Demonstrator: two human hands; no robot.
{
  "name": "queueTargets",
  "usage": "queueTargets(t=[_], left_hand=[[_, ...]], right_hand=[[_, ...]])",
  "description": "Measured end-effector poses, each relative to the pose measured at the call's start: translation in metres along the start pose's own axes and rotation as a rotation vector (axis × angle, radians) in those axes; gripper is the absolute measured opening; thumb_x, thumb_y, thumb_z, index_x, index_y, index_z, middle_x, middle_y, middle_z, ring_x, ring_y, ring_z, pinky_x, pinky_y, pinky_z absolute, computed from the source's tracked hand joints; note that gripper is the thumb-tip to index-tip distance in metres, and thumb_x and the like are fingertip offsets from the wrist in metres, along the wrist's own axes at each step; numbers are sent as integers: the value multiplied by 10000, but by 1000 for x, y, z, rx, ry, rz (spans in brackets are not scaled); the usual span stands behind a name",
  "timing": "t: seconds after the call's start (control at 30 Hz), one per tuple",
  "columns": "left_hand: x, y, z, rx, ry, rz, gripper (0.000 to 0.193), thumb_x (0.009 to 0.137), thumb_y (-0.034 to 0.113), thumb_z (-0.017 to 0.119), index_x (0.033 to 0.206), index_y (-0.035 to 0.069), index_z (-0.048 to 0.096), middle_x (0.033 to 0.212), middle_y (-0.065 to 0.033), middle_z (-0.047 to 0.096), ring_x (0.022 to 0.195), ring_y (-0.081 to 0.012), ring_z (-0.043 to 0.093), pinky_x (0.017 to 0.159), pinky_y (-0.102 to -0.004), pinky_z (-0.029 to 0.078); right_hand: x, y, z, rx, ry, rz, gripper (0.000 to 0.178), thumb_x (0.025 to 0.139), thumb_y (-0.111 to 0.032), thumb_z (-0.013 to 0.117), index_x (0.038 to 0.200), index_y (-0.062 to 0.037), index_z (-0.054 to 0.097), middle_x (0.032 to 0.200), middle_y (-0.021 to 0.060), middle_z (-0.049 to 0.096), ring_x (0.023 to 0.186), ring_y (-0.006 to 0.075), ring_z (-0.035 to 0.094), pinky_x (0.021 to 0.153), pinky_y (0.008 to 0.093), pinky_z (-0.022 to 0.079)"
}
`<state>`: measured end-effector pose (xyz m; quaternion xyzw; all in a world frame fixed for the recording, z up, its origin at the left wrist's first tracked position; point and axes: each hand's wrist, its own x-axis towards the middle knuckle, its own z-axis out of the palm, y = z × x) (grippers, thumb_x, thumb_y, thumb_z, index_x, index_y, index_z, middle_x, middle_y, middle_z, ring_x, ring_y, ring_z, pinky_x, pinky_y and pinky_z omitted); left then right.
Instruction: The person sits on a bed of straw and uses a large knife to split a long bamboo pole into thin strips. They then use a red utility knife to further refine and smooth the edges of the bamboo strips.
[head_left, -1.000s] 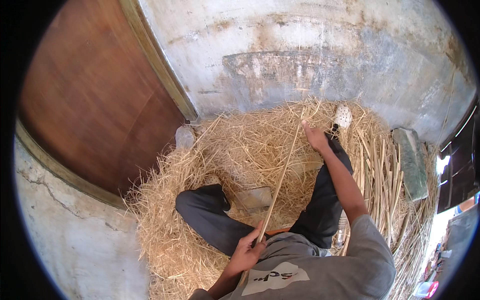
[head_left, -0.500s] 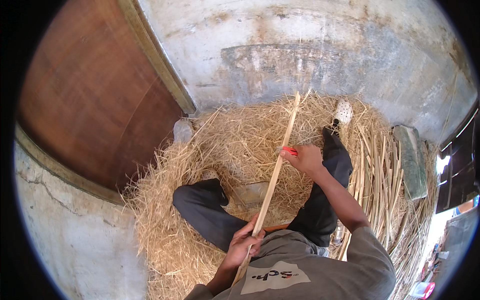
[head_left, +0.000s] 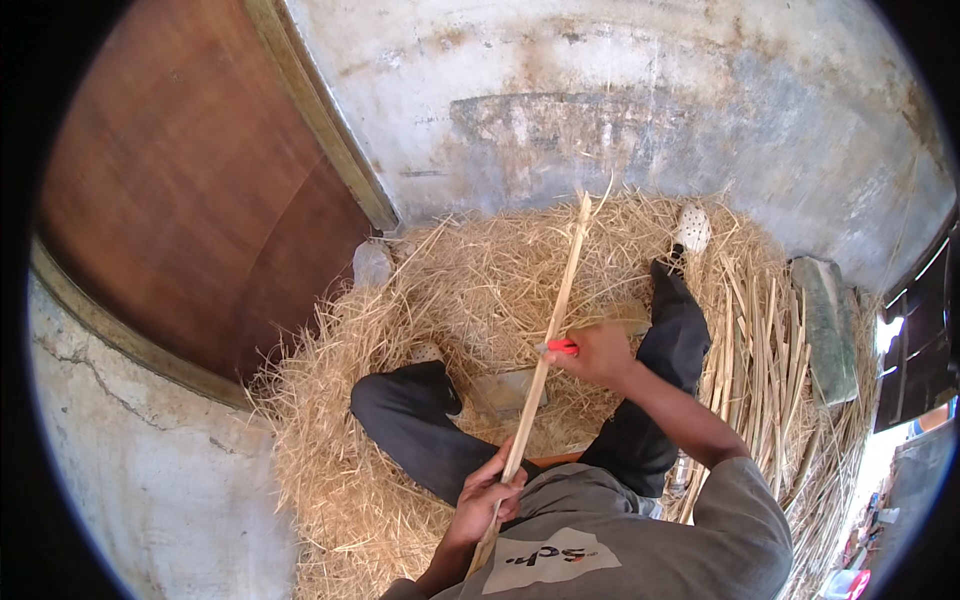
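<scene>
A long pale bamboo strip (head_left: 558, 310) slants from my lap toward the far wall. Its near end lies against my shirt. My left hand (head_left: 490, 500) is closed around the lower part of the strip. About halfway along it, my right hand (head_left: 603, 354) is closed on a small red-handled blade (head_left: 563, 347), whose greyish working end meets the strip. The exact shape of that end is too small to make out. At the strip's far tip a thin curled sliver stands off to the right.
Straw-like shavings (head_left: 470, 265) cover the ground between and around my legs. Several split strips (head_left: 750, 370) lie in a pile on the right, beside a greenish stone block (head_left: 828, 330). A wall (head_left: 620, 110) rises ahead; a brown door (head_left: 190, 190) stands on the left.
My right hand has drawn the red-handled blade down the strip toward me. The strip's far tip has shifted slightly left. My left hand keeps nearly the same place.
</scene>
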<state>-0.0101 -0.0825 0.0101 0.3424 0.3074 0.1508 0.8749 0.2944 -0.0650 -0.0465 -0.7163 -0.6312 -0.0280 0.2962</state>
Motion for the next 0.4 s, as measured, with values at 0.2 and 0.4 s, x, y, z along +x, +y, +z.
queueTargets(t=[0.2,0.4], left_hand=[[2,-5,-4,2,-76,-30,756,815,-81,467,1516,128,277,894,-53,498,539,-76,406,461,-221,354],[6,-1,-1,14,-71,-4,721,843,-56,494,1510,128,292,914,-52,499,534,-91,410,462,-227,369]], right_hand=[[54,76,-24,-166,-64,417,646,849,-724,454,853,-146,743,671,172,647,644,351,662,612,462,514],[10,28,5,-15,-135,221,756,815,-784,433,873,-104,758,654,177,650,636,347,662,622,460,519]])
